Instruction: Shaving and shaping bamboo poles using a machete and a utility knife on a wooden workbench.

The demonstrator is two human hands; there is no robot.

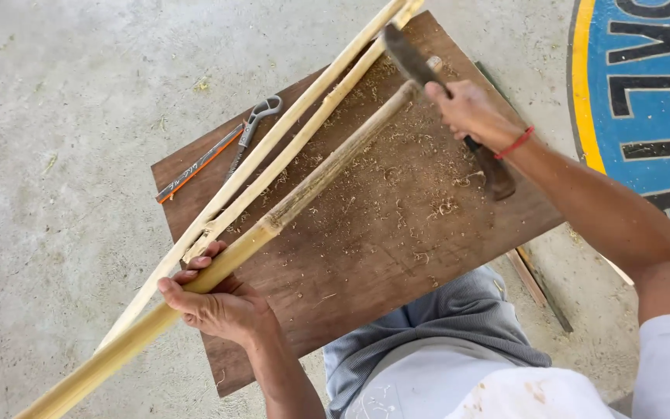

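Note:
My left hand (215, 302) grips a long yellow bamboo pole (304, 194) that slants from the lower left up across a brown wooden board (397, 233). My right hand (471, 112), with a red string on the wrist, holds a dark-bladed knife (409, 58) by its wooden handle, the blade at the pole's far end. Two thinner pale bamboo strips (288, 132) lie beside the pole, crossing the board toward the top.
Wood shavings are scattered over the board. Metal pincers (253, 124) and a flat grey and orange bar (199, 164) lie at the board's left corner. Bare concrete floor surrounds it; a blue and yellow painted floor marking (645, 93) is at the right. My knees are below the board.

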